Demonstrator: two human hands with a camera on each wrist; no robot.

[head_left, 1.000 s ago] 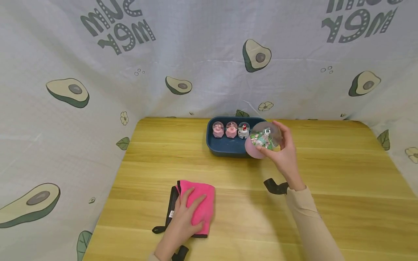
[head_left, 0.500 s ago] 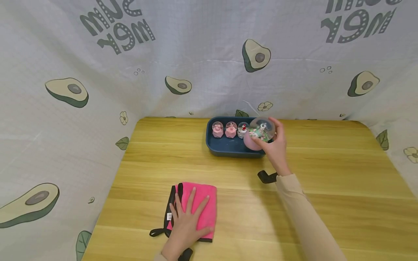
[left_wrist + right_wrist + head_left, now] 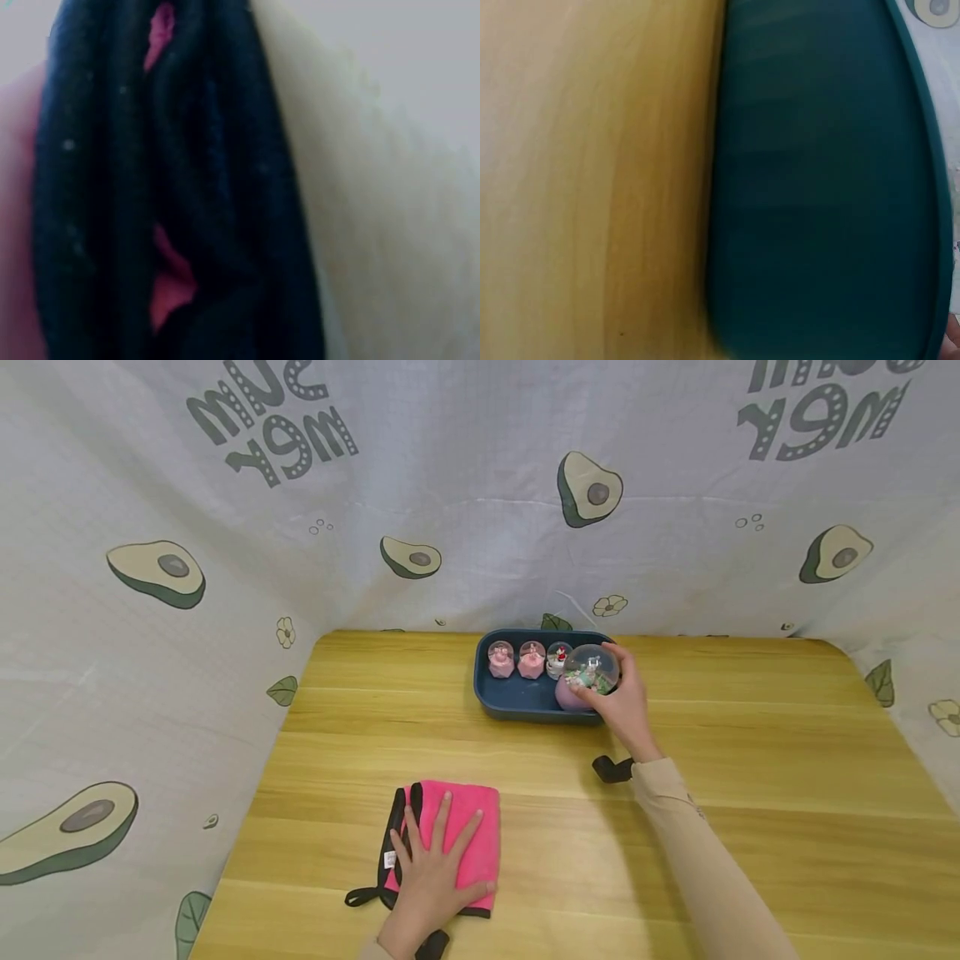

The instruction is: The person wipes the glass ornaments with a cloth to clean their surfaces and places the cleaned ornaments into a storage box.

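My right hand (image 3: 626, 706) grips a large snow globe (image 3: 591, 672) with a pink-purple base and a small figure among greenery inside. The globe is at the right end of a dark blue tray (image 3: 517, 702); whether its base touches the tray floor I cannot tell. Along the tray's back stand two small pink snow globes (image 3: 501, 660) and a white one (image 3: 557, 658) with a red figure. My left hand (image 3: 431, 877) lies spread on a folded pink cloth (image 3: 476, 835) with black edging. The cloth's black edge (image 3: 180, 180) fills the left wrist view.
The wooden table (image 3: 360, 718) carries everything. A patterned curtain (image 3: 480, 510) hangs behind and at the sides. Black wrist devices (image 3: 611, 769) sit by both wrists. The tray's outer wall (image 3: 817, 187) is close to the right wrist camera.
My right hand has moved left with the large globe, from over the tray's right edge into the tray. The left hand's fingers have spread flatter on the cloth, which shifted slightly.
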